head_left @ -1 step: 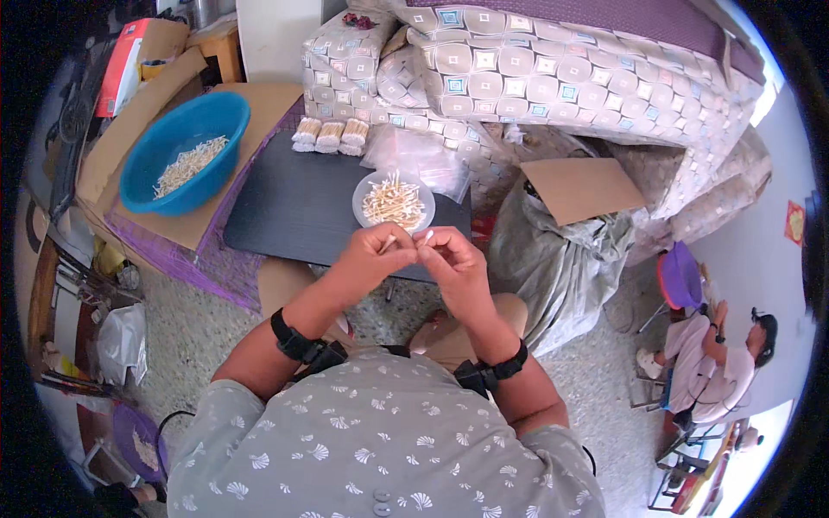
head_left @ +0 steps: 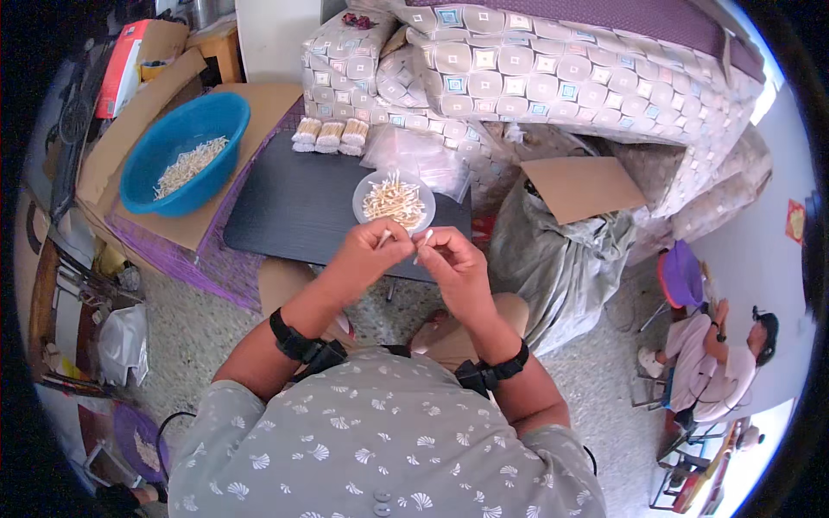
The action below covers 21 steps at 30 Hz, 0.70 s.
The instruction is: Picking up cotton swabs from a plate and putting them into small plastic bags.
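Observation:
My left hand (head_left: 373, 250) is closed in a pinch on a cotton swab (head_left: 385, 236), its white tip showing above the fingers. Beside it my right hand (head_left: 454, 262) pinches another cotton swab (head_left: 427, 236) between thumb and forefinger. Both hands hover at the near edge of a dark low table (head_left: 289, 203). Just beyond them a round translucent bowl (head_left: 360, 195) holds a loose heap of cotton swabs (head_left: 395, 205). Three bundles of cotton swabs (head_left: 330, 136) stand in a row at the table's far edge, beside a pile of clear plastic bags (head_left: 414, 155).
A large blue basin (head_left: 138, 177) with more swabs sits on cardboard (head_left: 226, 129) at left. Right of the table stands a pale sack (head_left: 561, 268) topped by a cardboard sheet (head_left: 583, 188). A patterned sofa (head_left: 553, 78) lies behind. Far right, another person (head_left: 717, 367) sits near a purple basin (head_left: 682, 274).
My left hand has shifted slightly left, so a small gap now shows between its fingertips and my right hand's. The right hand stays nearly in place.

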Available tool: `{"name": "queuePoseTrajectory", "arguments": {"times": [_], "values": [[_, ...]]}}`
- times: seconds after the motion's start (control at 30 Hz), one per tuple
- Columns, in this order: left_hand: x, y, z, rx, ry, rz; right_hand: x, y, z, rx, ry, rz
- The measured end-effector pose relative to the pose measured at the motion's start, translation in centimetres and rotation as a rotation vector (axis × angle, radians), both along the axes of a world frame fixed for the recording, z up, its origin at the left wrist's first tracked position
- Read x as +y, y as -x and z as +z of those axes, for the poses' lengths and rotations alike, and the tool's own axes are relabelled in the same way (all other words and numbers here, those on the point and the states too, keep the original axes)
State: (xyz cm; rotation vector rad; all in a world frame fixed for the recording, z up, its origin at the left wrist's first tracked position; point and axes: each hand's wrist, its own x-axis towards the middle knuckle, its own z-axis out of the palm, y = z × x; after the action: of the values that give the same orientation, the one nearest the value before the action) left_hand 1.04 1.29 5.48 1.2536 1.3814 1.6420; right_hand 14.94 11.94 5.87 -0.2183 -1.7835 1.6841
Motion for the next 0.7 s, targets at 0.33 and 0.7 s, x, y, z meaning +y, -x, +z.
{"name": "queuePoseTrajectory", "arguments": {"times": [0.33, 0.7], "values": [[-0.3, 0.5, 1.0, -0.349, 0.102, -0.073, -0.5, -0.1, 0.2, -0.172, -0.039, 0.012], [-0.3, 1.8, -0.7, -0.613, 0.031, -0.090, 0.9, -1.1, -1.8, -0.262, 0.235, 0.147]]}}
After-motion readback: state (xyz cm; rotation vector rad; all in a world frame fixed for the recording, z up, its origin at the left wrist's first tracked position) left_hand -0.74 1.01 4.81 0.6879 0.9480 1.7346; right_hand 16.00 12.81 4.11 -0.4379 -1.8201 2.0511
